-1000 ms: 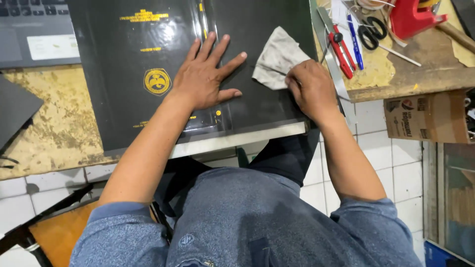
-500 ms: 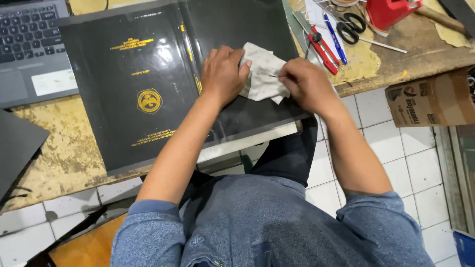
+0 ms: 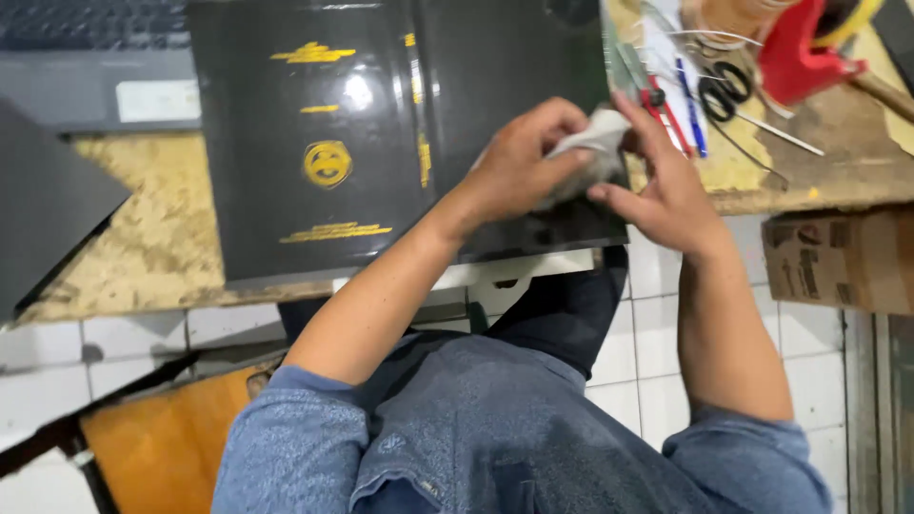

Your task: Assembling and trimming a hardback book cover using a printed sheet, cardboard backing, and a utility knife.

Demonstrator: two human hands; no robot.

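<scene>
**Both hands gather the cloth above the black cover**

Since half a second ago the cloth (image 3: 595,143) has been lifted off the black cover (image 3: 381,143) and bunched between the two hands, where before it lay spread and pressed flat; the view has also closed in on the bench. Left hand (image 3: 524,162) grasps the crumpled white cloth, fingers curled around it; right hand (image 3: 666,190) pinches its other side with thumb and fingertips, so the cloth sits between them, just above the cover's right half near its lower edge. My reading is that the cloth is being refolded in the middle of wiping the glossy cover with its gold emblem (image 3: 327,164); going on would call for a firm, flat pad in one hand and the cover kept steady. Red-handled pliers (image 3: 657,100), a blue pen (image 3: 690,109) and scissors (image 3: 719,90) lie near on the worn bench (image 3: 143,238); a laptop (image 3: 95,57) sits at the far left.
</scene>
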